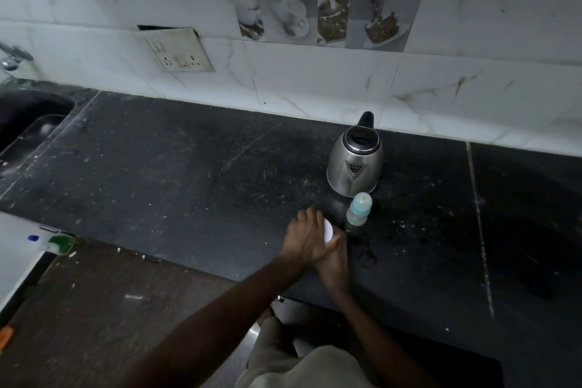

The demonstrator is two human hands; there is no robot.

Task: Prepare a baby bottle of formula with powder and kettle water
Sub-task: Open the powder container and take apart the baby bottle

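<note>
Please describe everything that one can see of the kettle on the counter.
The kettle has a rounded body of shiny metal, probably steel, a black lid, and a black handle at the back, toward the tiled wall. Its spout, with small strainer holes, faces the camera. The lid is closed. It stands upright on the dark countertop, near the wall. No cord shows. The baby bottle stands just in front of it; whether they touch, I cannot tell.

Stainless steel kettle [355,164] stands upright on the dark desk [189,167], black lid closed, spout towards the camera. Capped baby bottle [359,209], clear with a pale blue collar, stands upright just in front of the kettle. White-topped container [328,230], mostly hidden, is gripped between left hand [307,236] and right hand [333,261].
</note>
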